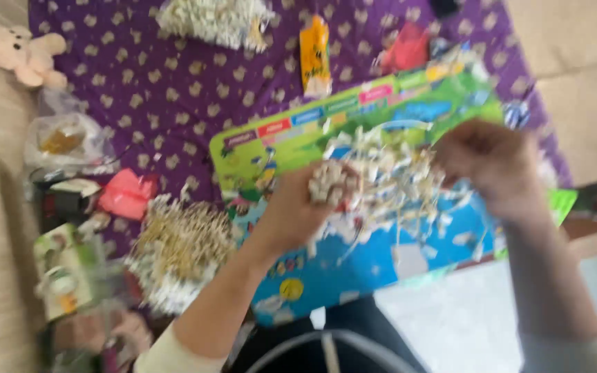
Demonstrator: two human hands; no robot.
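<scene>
The frame is motion-blurred. My left hand [298, 204] is closed around a bunch of small white tags on thin yellowish strings [329, 183]. My right hand [492, 162] is raised at the right of a loose heap of the same white tags and strings [395, 183]; blur hides whether its fingers grip any. Both hands hover over a colourful green and blue game board [354, 266] lying on my lap.
A purple patterned cloth [167, 90] covers the floor. On it lie a pile of tagged strings [181, 252], a clear bag of white pieces [215, 21], an orange packet [316, 55], pink packets [127, 195], plastic bags [63, 141] and a plush toy [22, 52].
</scene>
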